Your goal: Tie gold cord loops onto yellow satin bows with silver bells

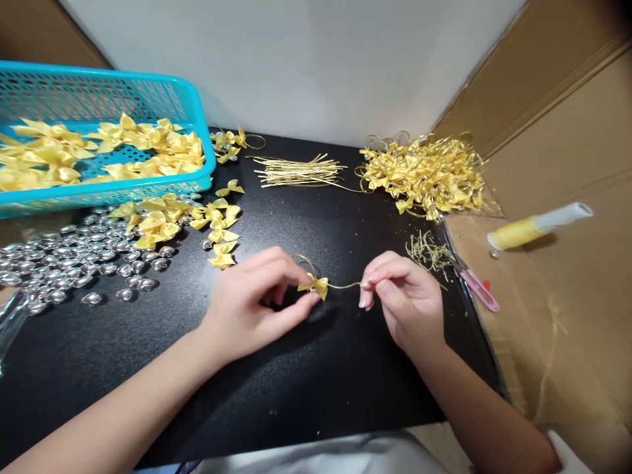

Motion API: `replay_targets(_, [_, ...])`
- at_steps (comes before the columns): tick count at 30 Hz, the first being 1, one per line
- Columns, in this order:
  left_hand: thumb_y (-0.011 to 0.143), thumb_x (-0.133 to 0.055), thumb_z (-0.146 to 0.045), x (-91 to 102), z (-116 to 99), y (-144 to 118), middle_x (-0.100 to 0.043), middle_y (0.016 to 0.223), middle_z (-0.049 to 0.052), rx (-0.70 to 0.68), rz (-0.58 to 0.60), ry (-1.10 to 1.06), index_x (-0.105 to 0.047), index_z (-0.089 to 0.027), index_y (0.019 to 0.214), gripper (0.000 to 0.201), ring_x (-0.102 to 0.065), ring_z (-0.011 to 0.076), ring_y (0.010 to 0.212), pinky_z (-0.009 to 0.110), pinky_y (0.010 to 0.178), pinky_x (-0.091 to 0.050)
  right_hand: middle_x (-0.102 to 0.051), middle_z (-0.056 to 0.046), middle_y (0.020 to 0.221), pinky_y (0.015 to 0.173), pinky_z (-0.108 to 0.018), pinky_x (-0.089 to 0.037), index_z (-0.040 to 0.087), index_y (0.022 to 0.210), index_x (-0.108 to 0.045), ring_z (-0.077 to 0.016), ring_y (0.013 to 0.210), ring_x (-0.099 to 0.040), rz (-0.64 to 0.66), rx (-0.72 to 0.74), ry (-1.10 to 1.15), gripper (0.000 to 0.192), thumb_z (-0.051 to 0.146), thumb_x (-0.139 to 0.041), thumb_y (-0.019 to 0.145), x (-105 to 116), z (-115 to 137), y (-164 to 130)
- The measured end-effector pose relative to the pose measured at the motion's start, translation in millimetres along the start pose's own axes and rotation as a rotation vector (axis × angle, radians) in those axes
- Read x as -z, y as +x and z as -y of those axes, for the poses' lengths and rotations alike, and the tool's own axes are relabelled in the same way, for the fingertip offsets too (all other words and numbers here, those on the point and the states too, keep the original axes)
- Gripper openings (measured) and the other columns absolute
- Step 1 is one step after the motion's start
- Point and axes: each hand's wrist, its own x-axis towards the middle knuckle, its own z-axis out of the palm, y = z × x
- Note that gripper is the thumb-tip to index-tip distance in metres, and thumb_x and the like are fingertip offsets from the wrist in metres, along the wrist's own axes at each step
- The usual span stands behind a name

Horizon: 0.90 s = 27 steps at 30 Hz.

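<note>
My left hand pinches a small yellow ribbon bow between thumb and index finger, over the middle of the black table. A gold cord runs from the bow to the right, and a loop of it arches up behind the bow. The far end of that cord is pinched in the fingertips of my right hand. Something small and shiny shows under the bow by my left thumb, mostly hidden. Several loose yellow bows lie just beyond my left hand.
A turquoise basket of yellow bows stands back left, with silver bells before it. Cut gold cords lie at the back. Finished-looking bow loops are heaped back right, near cord scraps, pink-handled scissors and a yellow-white roll.
</note>
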Motion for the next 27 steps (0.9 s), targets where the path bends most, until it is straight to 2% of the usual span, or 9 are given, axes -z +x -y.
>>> replay_targets(3, [0.088, -0.063, -0.025, -9.2, 1, 0, -0.064, 0.107, 0.006, 0.028, 0.209, -0.115, -0.065, -0.019, 0.107, 0.021, -0.05, 0.0065, 0.058, 0.02, 0.055, -0.043, -0.063, -0.001, 0.089, 0.064, -0.027, -0.055, 0.025, 0.096, -0.071, -0.0109, 0.072, -0.064, 0.123, 0.031, 0.048, 0.014, 0.017, -0.06, 0.092, -1, 0, -1])
replay_targets(6, [0.092, -0.056, -0.025, -17.5, 5, 1, -0.066, 0.102, 0.006, 0.068, 0.328, -0.215, -0.068, -0.018, 0.103, 0.018, -0.054, 0.0092, 0.066, 0.022, 0.063, -0.044, -0.066, -0.002, 0.093, 0.073, -0.031, -0.057, 0.025, 0.097, -0.071, -0.0145, 0.085, -0.067, 0.18, 0.038, 0.078, 0.014, 0.017, -0.062, 0.091, -2, -2, -2])
replay_targets(9, [0.092, -0.055, -0.03, -21.7, 8, 2, -0.063, 0.074, 0.003, 0.206, 0.304, -0.38, -0.067, -0.015, 0.078, 0.024, -0.054, 0.012, 0.066, 0.023, 0.062, -0.041, -0.068, -0.002, 0.093, 0.081, -0.035, -0.058, 0.025, 0.094, -0.07, -0.0165, 0.09, -0.069, 0.136, 0.015, 0.088, 0.011, 0.019, -0.061, 0.092, -3, -4, -1])
replay_targets(11, [0.089, -0.058, -0.037, -22.9, 9, 3, -0.056, 0.061, 0.0, 0.367, 0.261, -0.613, -0.061, -0.014, 0.065, 0.033, -0.047, 0.0102, 0.058, 0.021, 0.056, -0.037, -0.068, -0.001, 0.087, 0.082, -0.035, -0.058, 0.024, 0.092, -0.069, -0.0162, 0.087, -0.07, 0.07, 0.008, 0.049, 0.01, 0.02, -0.06, 0.093, -4, -6, 0])
replay_targets(14, [0.08, -0.068, -0.047, -23.3, 9, 5, -0.046, 0.053, -0.003, 0.579, 0.14, -1.006, -0.057, -0.013, 0.057, 0.042, -0.035, 0.0067, 0.05, 0.018, 0.047, -0.028, -0.067, 0.0, 0.078, 0.071, -0.028, -0.057, 0.022, 0.09, -0.069, -0.0126, 0.073, -0.068, 0.025, -0.02, -0.113, 0.01, 0.018, -0.06, 0.092, -4, -6, 1])
replay_targets(17, [0.069, -0.079, -0.044, -22.5, 8, 8, -0.047, 0.054, -0.004, 0.717, 0.017, -1.246, -0.064, -0.013, 0.06, 0.036, -0.028, 0.0044, 0.047, 0.016, 0.042, -0.025, -0.068, -0.001, 0.075, 0.064, -0.025, -0.053, 0.02, 0.088, -0.069, -0.0115, 0.067, -0.065, 0.119, -0.026, -0.297, 0.01, 0.015, -0.06, 0.09, -6, -6, 0])
replay_targets(19, [0.062, -0.086, -0.037, -22.4, 9, 9, -0.055, 0.06, -0.004, 0.766, -0.045, -1.315, -0.073, -0.014, 0.07, 0.028, -0.028, 0.0028, 0.047, 0.015, 0.042, -0.026, -0.069, -0.002, 0.075, 0.065, -0.026, -0.053, 0.018, 0.087, -0.07, -0.0122, 0.068, -0.065, 0.195, 0.007, -0.372, 0.011, 0.013, -0.061, 0.088, -9, -6, 0])
replay_targets(22, [0.061, -0.088, -0.032, -24.3, 12, 8, -0.069, 0.074, 0.001, 0.783, -0.081, -1.312, -0.079, -0.017, 0.086, 0.031, -0.029, 0.0008, 0.047, 0.013, 0.042, -0.027, -0.072, -0.003, 0.077, 0.068, -0.026, -0.054, 0.017, 0.086, -0.07, -0.0125, 0.071, -0.066, 0.276, 0.061, -0.4, 0.011, 0.01, -0.061, 0.088, -13, -7, -1])
replay_targets(27, [0.074, -0.079, -0.035, -27.3, 14, 4, -0.077, 0.098, 0.008, 0.697, 0.022, -1.082, -0.08, -0.022, 0.094, 0.024, -0.036, 0.0011, 0.049, 0.014, 0.049, -0.034, -0.074, -0.005, 0.08, 0.071, -0.025, -0.055, 0.016, 0.087, -0.07, -0.0129, 0.073, -0.069, 0.322, 0.151, -0.427, 0.011, 0.009, -0.061, 0.088, -16, -6, -2])
